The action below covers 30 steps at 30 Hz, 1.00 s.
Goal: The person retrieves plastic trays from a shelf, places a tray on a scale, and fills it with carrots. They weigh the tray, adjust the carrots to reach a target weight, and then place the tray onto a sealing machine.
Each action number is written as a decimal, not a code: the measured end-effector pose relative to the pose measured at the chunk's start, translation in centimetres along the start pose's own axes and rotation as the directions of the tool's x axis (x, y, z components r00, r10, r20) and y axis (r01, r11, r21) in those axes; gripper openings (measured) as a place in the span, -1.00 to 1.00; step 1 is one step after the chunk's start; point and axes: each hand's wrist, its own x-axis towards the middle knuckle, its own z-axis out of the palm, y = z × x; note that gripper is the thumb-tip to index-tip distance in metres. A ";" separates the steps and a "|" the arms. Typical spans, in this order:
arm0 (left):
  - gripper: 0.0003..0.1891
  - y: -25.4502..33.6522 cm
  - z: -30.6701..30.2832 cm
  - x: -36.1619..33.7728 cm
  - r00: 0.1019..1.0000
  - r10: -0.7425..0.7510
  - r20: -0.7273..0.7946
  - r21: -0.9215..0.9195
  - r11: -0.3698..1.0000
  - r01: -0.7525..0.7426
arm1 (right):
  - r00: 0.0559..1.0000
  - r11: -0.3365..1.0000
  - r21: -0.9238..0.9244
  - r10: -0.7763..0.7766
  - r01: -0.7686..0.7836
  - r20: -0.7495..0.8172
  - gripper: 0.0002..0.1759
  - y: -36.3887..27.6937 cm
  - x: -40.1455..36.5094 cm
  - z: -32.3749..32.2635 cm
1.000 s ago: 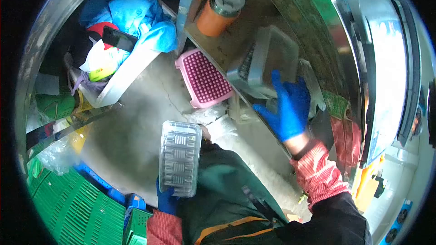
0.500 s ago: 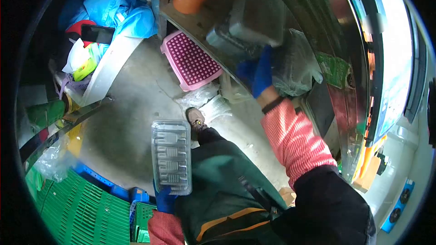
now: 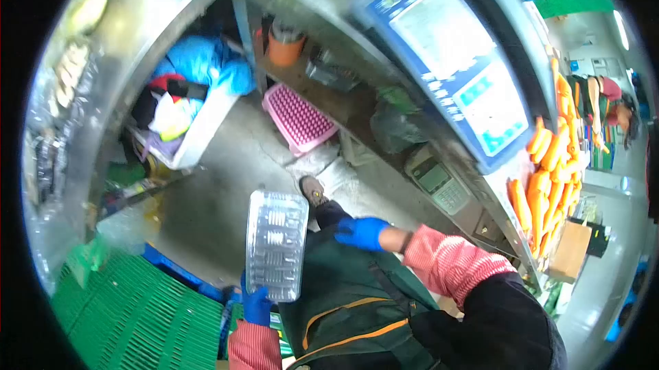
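Nearer than the pink stool [image 3: 300,117], the left hand [image 3: 257,306] has fingers closed around the lower end of the clear tray [image 3: 276,246], perhaps to leave its broad face uncovered. The tray looks shiny, rectangular and ribbed. Also nearer than the stool, the right hand [image 3: 362,233] is half curled above the apron [image 3: 322,281]; whether it holds something, I cannot tell.

Clear, ribbed plastic tray [image 3: 276,246] in left hand [image 3: 257,305]

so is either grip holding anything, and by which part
The left grip holds the clear plastic tray by its near end; nothing shows in the right grip.
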 end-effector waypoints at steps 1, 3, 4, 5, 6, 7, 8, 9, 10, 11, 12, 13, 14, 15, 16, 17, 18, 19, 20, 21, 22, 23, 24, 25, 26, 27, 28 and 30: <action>-0.16 0.8 -0.1 -0.5 1.000 0.000 0.028 0.041 0.999 -0.001 | 0.998 0.996 -0.078 0.037 -0.040 -0.042 -0.38 -1.0 -2.9 -0.1; -0.17 4.1 2.3 -2.6 0.995 -0.033 0.095 0.134 0.991 0.020 | 0.985 0.995 -0.096 0.005 -0.022 -0.173 -0.32 -0.1 -7.2 0.1; -0.17 5.5 3.8 -3.7 0.993 -0.010 0.117 0.140 0.990 -0.006 | 0.972 0.997 -0.068 0.010 -0.027 -0.235 -0.36 -1.7 -10.1 -1.9; -0.18 6.6 4.9 -4.9 0.990 0.006 0.138 0.149 0.989 -0.027 | 0.956 0.999 -0.034 0.021 -0.032 -0.294 -0.39 -3.1 -13.5 -3.7; -0.18 7.7 6.1 -5.8 0.988 0.025 0.152 0.158 0.986 -0.050 | 0.938 1.000 0.001 0.026 -0.027 -0.347 -0.43 -3.9 -16.2 -4.8; -0.18 9.2 8.4 -6.5 0.978 0.025 0.209 0.198 0.978 -0.067 | 0.891 0.999 0.029 0.042 -0.032 -0.453 -0.45 -3.6 -18.0 -5.2; -0.17 10.6 10.6 -7.4 0.966 0.022 0.256 0.236 0.968 -0.085 | 0.838 0.998 0.058 0.057 -0.030 -0.543 -0.47 -3.1 -19.6 -5.3; -0.17 11.8 12.6 -8.2 0.955 0.019 0.295 0.269 0.958 -0.102 | 0.780 0.996 0.084 0.071 -0.024 -0.622 -0.50 -2.8 -21.1 -5.4; -0.15 12.8 14.3 -8.8 0.928 -0.006 0.373 0.276 0.955 -0.105 | 0.721 0.991 0.131 0.062 0.040 -0.690 -0.54 -3.2 -23.4 -6.1; -0.15 13.5 16.2 -9.6 0.925 -0.020 0.380 0.255 0.963 -0.084 | 0.547 0.993 0.064 -0.003 0.103 -0.837 -0.57 -1.9 -23.7 -5.3; -0.14 14.2 18.1 -10.6 0.923 -0.032 0.382 0.233 0.970 -0.063 | 0.534 0.936 0.286 0.138 0.205 -0.834 -0.58 -2.5 -25.5 -6.1; -0.13 14.7 19.6 -11.5 0.924 -0.044 0.381 0.213 0.976 -0.042 | 0.544 0.817 0.489 0.272 0.304 -0.794 -0.59 -2.9 -27.1 -7.0; -0.21 15.0 20.4 -11.8 0.915 -0.018 0.403 0.175 0.983 -0.058 | 0.527 0.706 0.579 0.337 0.408 -0.781 -0.59 -1.2 -27.2 -7.1; -0.23 15.1 20.2 -11.2 0.919 0.055 0.390 0.295 0.938 -0.181 | 0.520 0.572 0.646 0.396 0.506 -0.757 -0.60 0.7 -27.2 -7.4; -0.25 15.6 21.0 -10.5 0.914 0.131 0.384 0.413 0.861 -0.297 | 0.517 0.427 0.682 0.446 0.594 -0.730 -0.60 1.5 -27.8 -8.4; -0.27 16.1 21.9 -10.3 0.890 0.173 0.422 0.370 0.863 -0.343 | 0.502 0.329 0.673 0.472 0.662 -0.725 -0.59 2.0 -28.3 -9.5; -0.29 16.9 24.1 -10.8 0.862 0.214 0.459 0.324 0.863 -0.387 | 0.503 0.332 0.668 0.461 0.665 -0.731 -0.59 2.7 -28.7 -10.8; -0.31 17.6 26.4 -11.2 0.831 0.255 0.494 0.276 0.861 -0.428 | 0.498 0.337 0.661 0.457 0.670 -0.737 -0.60 3.5 -29.1 -12.0; -0.31 18.5 28.9 -11.2 0.810 0.262 0.525 0.130 0.916 -0.380 | 0.472 0.354 0.640 0.455 0.682 -0.755 -0.60 5.1 -28.1 -12.8; -0.31 19.3 31.0 -11.0 0.786 0.267 0.558 -0.015 0.950 -0.312 | 0.442 0.371 0.617 0.457 0.694 -0.772 -0.59 6.5 -27.0 -13.9; -0.28 20.4 32.7 -10.6 0.736 0.163 0.657 0.081 0.955 -0.284 | 0.468 0.346 0.659 0.493 0.668 -0.733 -0.57 6.9 -27.1 -15.2; -0.26 20.1 34.1 -10.5 0.769 0.333 0.545 -0.037 0.926 -0.375 | 0.322 0.647 0.535 0.428 0.543 -0.844 -0.52 8.8 -25.8 -16.0; -0.25 20.5 36.2 -10.8 0.787 0.322 0.527 -0.045 0.935 -0.352 | 0.217 0.801 0.433 0.375 0.413 -0.901 -0.49 9.4 -26.4 -17.4; -0.23 20.9 38.3 -11.1 0.804 0.311 0.507 -0.058 0.943 -0.328 | 0.124 0.915 0.320 0.298 0.245 -0.946 -0.46 10.2 -27.0 -19.3; -0.23 21.1 39.7 -11.0 0.794 0.331 0.509 -0.038 0.931 -0.364 | 0.010 0.963 0.225 0.226 0.147 -0.974 -0.45 12.0 -26.4 -21.0; -0.22 21.3 40.8 -10.7 0.785 0.352 0.510 -0.017 0.917 -0.400 | -0.093 0.990 0.137 0.140 0.033 -0.986 -0.43 13.9 -25.7 -22.9; -0.22 21.5 41.8 -10.5 0.782 0.362 0.507 -0.002 0.908 -0.419 | -0.030 0.987 0.143 0.142 -0.066 -0.989 -0.45 13.7 -27.5 -25.2; -0.22 22.1 43.4 -10.1 0.783 0.372 0.498 0.024 0.897 -0.441 | -0.080 0.988 0.054 0.043 -0.147 -0.996 -0.59 15.2 -27.5 -29.6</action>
